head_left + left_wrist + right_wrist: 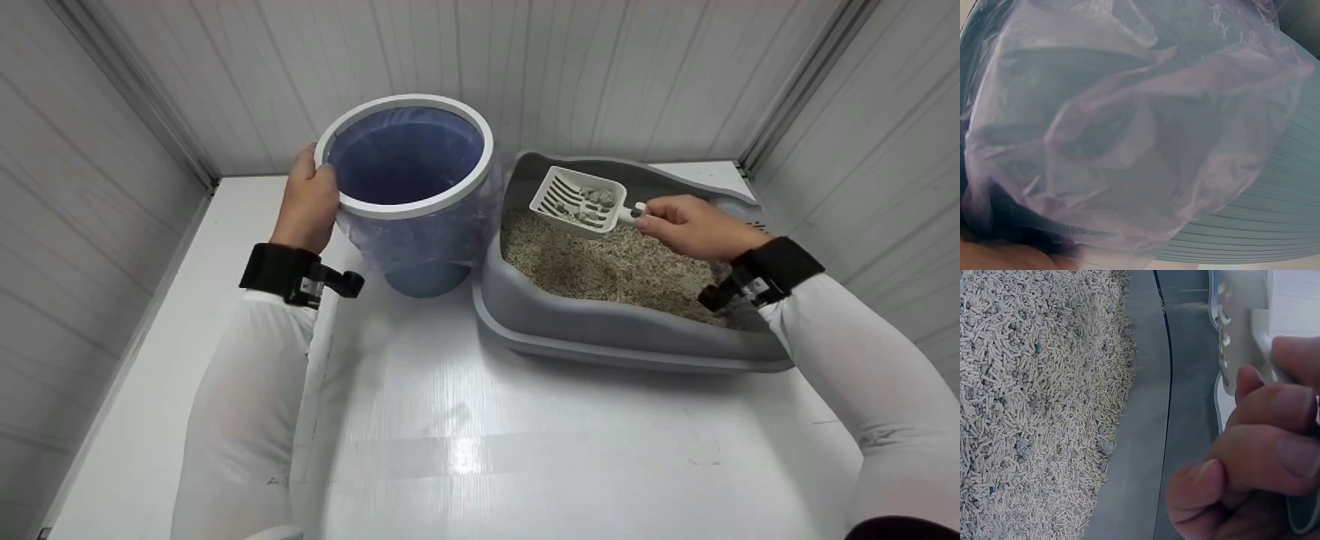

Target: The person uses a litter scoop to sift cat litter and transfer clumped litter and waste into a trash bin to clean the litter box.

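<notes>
Holding a white slotted plastic litter scoop (579, 201) by its handle, the right hand (694, 225) has fingers and thumb curled round the grip; the scoop hangs above the far left part of the grey plastic litter tray (600, 330), carrying several grey clumps in its bowl. Tray contents: pale pellet litter (607, 266), flecked with grey lumps and a few blue specks in the right wrist view. The left hand (307, 202) grips the white rim of a round blue plastic bin (409, 154) lined with a translucent lilac bag (1129, 140), thumb over the rim's left side. Bin stands just left of the tray, near the far edge of the white table (465, 420), tipped slightly toward the person.

Hidden or unclear: the left wrist view is filled by crumpled bag film and ribbed bin wall; the scoop handle is mostly covered by fingers; the tray's right end is cut off by the forearm.

Open room: the near half of the table; panelled walls close in on the left, far and right sides.
</notes>
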